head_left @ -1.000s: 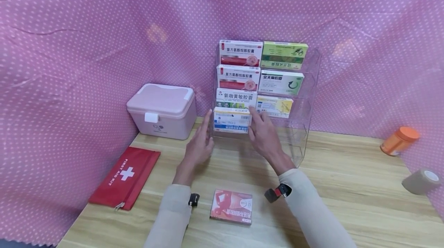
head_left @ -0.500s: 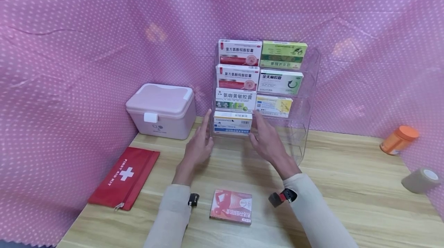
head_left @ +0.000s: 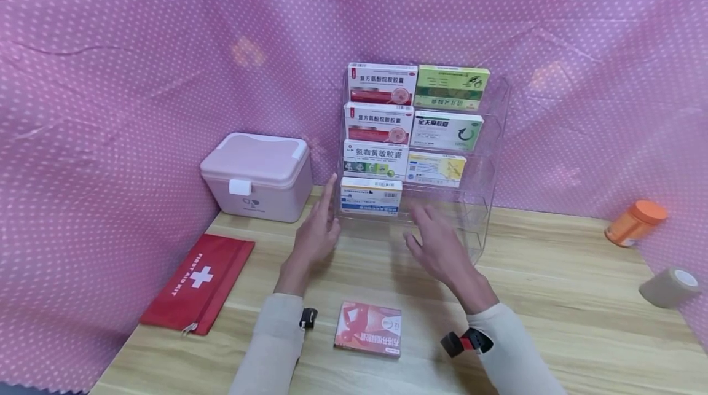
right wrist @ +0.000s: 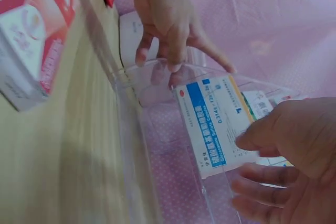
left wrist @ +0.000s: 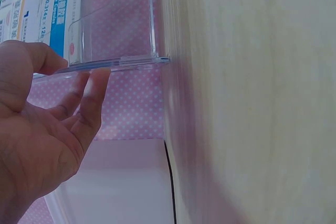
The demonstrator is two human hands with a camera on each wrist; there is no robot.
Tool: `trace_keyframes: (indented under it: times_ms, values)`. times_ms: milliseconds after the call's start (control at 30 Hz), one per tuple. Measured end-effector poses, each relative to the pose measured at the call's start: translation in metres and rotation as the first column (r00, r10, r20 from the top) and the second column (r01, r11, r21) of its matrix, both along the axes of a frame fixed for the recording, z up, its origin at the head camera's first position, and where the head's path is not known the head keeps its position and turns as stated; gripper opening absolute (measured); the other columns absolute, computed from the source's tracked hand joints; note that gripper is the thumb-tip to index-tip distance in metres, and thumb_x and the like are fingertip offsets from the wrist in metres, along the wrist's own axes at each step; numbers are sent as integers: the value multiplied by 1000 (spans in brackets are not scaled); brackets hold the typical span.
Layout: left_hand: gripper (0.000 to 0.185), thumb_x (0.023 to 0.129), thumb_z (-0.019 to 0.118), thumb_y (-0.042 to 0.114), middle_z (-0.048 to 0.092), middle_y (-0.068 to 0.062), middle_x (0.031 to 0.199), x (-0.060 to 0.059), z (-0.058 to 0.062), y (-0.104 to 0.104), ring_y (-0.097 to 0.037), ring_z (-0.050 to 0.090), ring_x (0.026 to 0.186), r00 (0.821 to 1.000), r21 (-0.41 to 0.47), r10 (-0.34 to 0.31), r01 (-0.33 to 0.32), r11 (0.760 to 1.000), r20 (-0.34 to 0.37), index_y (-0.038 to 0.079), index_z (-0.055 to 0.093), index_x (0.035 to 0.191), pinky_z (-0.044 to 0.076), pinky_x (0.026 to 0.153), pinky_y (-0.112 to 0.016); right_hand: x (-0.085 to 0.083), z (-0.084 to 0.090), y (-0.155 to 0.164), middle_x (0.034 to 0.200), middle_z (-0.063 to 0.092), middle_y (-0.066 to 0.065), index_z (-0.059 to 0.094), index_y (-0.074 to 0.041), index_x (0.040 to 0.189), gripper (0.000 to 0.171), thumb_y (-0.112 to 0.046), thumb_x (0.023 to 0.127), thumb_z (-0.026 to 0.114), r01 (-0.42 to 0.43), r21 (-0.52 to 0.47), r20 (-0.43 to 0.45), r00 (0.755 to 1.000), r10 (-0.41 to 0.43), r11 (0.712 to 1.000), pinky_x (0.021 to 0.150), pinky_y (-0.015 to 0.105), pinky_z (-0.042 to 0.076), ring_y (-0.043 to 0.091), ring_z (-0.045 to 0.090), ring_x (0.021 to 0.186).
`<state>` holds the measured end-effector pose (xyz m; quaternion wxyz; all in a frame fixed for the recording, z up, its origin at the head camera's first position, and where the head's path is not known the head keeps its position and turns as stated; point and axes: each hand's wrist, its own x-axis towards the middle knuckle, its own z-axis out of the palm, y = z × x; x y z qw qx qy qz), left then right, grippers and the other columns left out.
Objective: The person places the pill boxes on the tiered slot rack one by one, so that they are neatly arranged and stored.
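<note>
A clear tiered display rack [head_left: 480, 198] stands at the back, with medicine boxes leaning in its tiers. My left hand [head_left: 318, 232] pinches the rack's left side panel; in the left wrist view the thumb and fingers [left wrist: 97, 90] lie on either side of that edge. In the lowest left slot sits a white, blue and yellow medicine box [head_left: 370, 196]. Just right of this box my right hand [head_left: 442, 247] is in the air with loosely spread fingers, holding nothing. On the table between my forearms lies a pink-red medicine box [head_left: 369, 328], flat.
A pink lidded case [head_left: 257, 177] stands left of the rack, and a red first aid pouch [head_left: 199, 284] lies in front of it. Far right are an orange bottle [head_left: 636, 224] and a tan roll [head_left: 669, 289]. A dotted pink cloth [head_left: 138, 106] hangs behind.
My right hand has let go of the white, blue and yellow box and drawn back to the right and toward me. That box has settled lower in its slot. The left hand has stayed put.
</note>
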<state>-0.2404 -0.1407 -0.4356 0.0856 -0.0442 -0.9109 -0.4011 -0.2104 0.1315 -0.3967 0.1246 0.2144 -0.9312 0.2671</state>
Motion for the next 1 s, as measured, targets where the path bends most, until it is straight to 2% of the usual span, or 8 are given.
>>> trace_keyframes:
  times_ms: [167,300,400,567,767,900,1000]
  values:
    - [116,100,62,3,53,-14,156,1,-2,0,-36,63,129,1000,-1,0,0,1000,2,69,-12,160,61,102,-61,17,-14,10,127,71,17,64,-6,140,44,-11,98,74,-106,75,75,992,101,992,93,52,65,35,73,112]
    - [116,99,62,3,53,-14,156,2,-1,-1,-36,64,129,1000,-7,7,-7,1000,0,68,-12,160,61,100,-61,26,-29,18,123,73,14,68,-4,133,36,-7,97,73,-219,148,133,971,200,964,92,47,66,30,74,108]
    - [116,99,62,3,53,-14,157,2,0,-1,-36,63,129,1000,-6,4,-4,1000,-2,69,-12,160,61,100,-61,31,-38,23,119,74,12,71,-3,129,31,-7,98,73,-279,158,167,953,253,947,93,45,65,28,74,107]
    - [116,100,61,3,53,-15,155,0,0,0,-36,63,130,1000,-9,-4,4,1000,0,68,-13,160,61,101,-61,37,-46,31,117,77,9,74,-6,123,25,-12,98,75,-316,112,247,927,282,942,96,47,64,28,74,109]
    - [116,99,61,3,56,-14,148,2,0,0,-35,64,127,1000,-15,2,-1,1000,4,68,-13,160,62,99,-59,42,-50,35,111,77,5,75,-10,118,20,-21,101,72,-328,72,349,893,284,942,91,41,64,23,72,103]
    - [115,99,61,4,58,-13,144,3,3,0,-34,64,122,1000,-17,3,-3,1000,0,67,-12,161,62,97,-59,45,-49,34,112,76,7,74,-11,119,19,-20,102,70,-325,61,404,873,274,944,92,46,63,25,72,104]
    - [114,100,61,5,58,-13,144,3,4,0,-35,64,123,1000,-17,1,-1,1000,-2,67,-12,162,61,98,-60,47,-48,33,115,76,7,74,-11,119,19,-19,103,68,-340,38,450,845,288,939,96,50,63,27,72,108]
